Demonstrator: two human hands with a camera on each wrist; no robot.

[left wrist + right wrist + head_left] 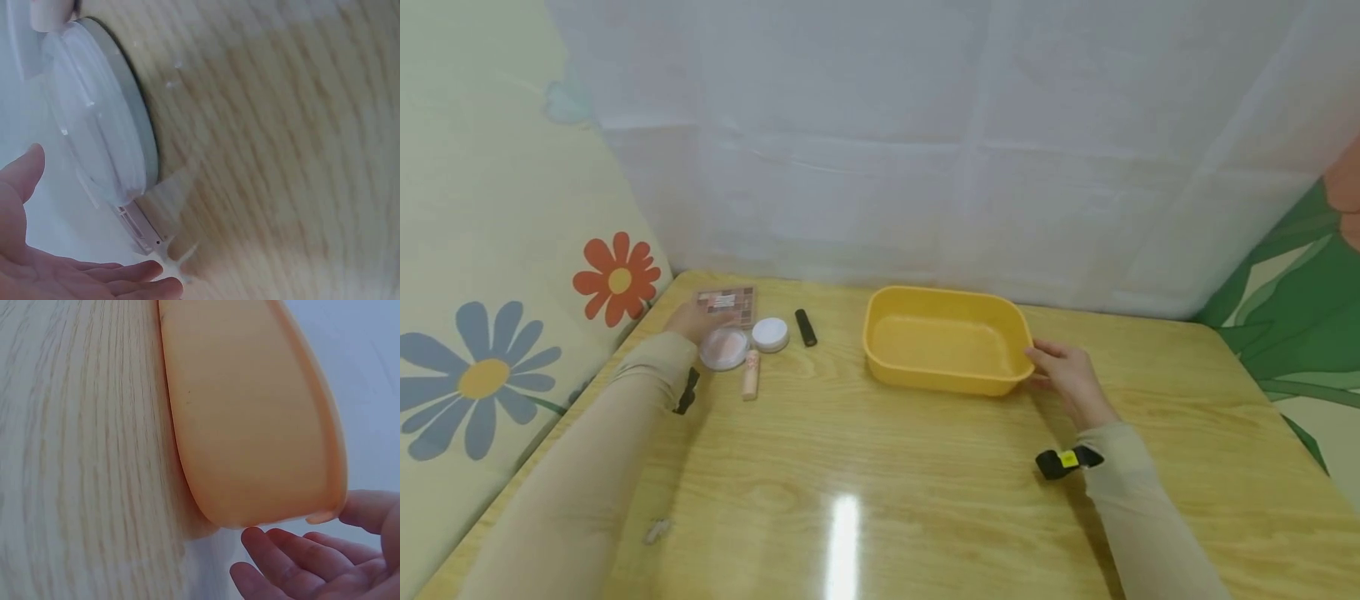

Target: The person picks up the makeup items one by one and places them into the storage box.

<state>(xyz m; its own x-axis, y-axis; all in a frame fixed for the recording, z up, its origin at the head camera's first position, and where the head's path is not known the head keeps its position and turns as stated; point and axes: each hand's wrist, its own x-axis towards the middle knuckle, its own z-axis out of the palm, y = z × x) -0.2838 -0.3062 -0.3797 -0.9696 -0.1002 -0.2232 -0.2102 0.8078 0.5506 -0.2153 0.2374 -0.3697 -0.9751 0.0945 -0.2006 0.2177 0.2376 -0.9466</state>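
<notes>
My left hand (687,323) reaches over the near left part of a brown-toned eyeshadow palette (741,303). In the left wrist view its thumb and fingers are spread, fingertips by the palette's corner (142,230). Just in front of that hand lies a clear-lidded round compact (724,348). Beside the compact are a white round jar (771,334) and a small pink tube (750,377). My right hand (1070,377) holds the right end of a yellow plastic basin (936,379). Its thumb is at the rim and its other fingers are against the outer wall (250,475).
A black lipstick-like tube (806,327) lies between the white jar and the basin. Near the front left of the wooden table (925,483) is a small pale object (657,531). A white cloth (880,167) hangs behind the table, and a flower-painted wall (482,208) borders its left side.
</notes>
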